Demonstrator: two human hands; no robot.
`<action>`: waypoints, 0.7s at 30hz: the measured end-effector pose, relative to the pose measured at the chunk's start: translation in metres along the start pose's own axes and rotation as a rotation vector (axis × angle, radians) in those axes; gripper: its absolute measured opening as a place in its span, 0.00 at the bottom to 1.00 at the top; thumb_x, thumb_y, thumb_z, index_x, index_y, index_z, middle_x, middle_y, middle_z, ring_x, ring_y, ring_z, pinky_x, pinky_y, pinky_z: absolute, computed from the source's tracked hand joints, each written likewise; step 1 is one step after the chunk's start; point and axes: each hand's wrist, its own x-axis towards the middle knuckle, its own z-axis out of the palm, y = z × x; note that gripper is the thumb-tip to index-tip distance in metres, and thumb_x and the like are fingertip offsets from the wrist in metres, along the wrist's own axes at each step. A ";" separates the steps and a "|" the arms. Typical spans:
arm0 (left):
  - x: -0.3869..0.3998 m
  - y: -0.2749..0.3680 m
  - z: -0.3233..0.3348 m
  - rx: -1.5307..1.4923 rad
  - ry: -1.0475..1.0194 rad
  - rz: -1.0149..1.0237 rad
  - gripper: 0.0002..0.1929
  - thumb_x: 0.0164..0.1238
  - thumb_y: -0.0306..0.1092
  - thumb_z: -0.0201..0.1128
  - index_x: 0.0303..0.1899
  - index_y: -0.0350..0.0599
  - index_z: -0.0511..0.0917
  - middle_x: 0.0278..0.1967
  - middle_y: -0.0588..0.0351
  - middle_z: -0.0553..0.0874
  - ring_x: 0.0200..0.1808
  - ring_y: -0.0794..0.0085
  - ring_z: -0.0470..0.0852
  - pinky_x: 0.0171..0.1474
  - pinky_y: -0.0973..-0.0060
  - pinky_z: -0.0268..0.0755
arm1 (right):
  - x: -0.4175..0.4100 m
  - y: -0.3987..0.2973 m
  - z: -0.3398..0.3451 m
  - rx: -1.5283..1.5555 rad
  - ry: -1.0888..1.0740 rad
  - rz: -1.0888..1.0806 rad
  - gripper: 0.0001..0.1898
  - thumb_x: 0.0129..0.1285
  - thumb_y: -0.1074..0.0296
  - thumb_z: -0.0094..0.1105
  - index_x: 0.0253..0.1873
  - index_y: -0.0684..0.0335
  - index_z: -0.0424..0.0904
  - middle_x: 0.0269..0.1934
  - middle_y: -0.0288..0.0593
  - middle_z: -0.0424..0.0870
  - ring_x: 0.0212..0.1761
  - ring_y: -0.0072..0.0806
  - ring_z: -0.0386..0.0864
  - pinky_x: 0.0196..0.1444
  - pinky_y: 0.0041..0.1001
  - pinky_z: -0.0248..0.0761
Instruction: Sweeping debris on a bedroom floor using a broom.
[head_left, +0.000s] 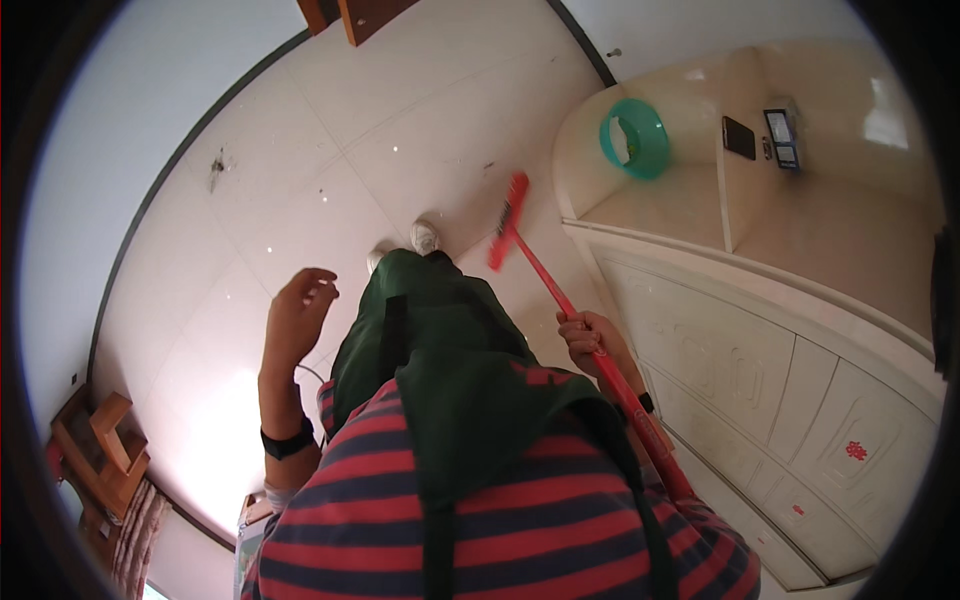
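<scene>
My right hand (589, 339) grips the handle of a red long-handled broom or brush (549, 287). Its red crosswise head, slightly blurred and with a dark patch along it, is over the floor ahead of my shoes (425, 235). The handle's thicker end runs back along my right forearm. My left hand (300, 311) hangs in the air left of my green apron (442, 315), its fingers loosely bent and holding nothing. Beneath lies a pale tiled floor (300, 150) with scattered white bits and a dark smudge (217, 166) near the wall.
To the right stands a cream cabinet (697, 337) with open shelving. A teal plastic basket (656, 142), a black phone-like object (739, 138) and small boxes (784, 135) rest on it. Wooden furniture (112, 450) stands at the lower left, with more wooden furniture (360, 19) at the top.
</scene>
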 end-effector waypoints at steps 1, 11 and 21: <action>0.003 0.003 0.004 0.007 -0.027 0.009 0.13 0.61 0.33 0.53 0.42 0.36 0.76 0.30 0.53 0.83 0.34 0.73 0.79 0.41 0.76 0.71 | 0.004 -0.014 -0.016 0.049 0.004 0.012 0.03 0.65 0.75 0.39 0.39 0.67 0.62 0.19 0.32 0.62 0.11 0.13 0.59 0.11 0.14 0.57; -0.011 0.019 0.017 0.026 0.030 -0.137 0.12 0.60 0.33 0.54 0.42 0.38 0.77 0.32 0.52 0.84 0.36 0.69 0.81 0.42 0.74 0.72 | 0.127 -0.108 0.026 0.095 0.081 -0.411 0.02 0.59 0.76 0.44 0.33 0.67 0.65 0.24 0.39 0.70 0.23 0.23 0.72 0.21 0.18 0.70; -0.017 0.002 0.027 -0.057 0.075 -0.184 0.12 0.61 0.33 0.54 0.42 0.37 0.77 0.31 0.52 0.84 0.35 0.70 0.81 0.41 0.75 0.72 | 0.184 -0.076 0.193 -0.129 -0.132 0.206 0.09 0.63 0.76 0.39 0.47 0.72 0.59 0.21 0.35 0.63 0.14 0.20 0.61 0.17 0.17 0.64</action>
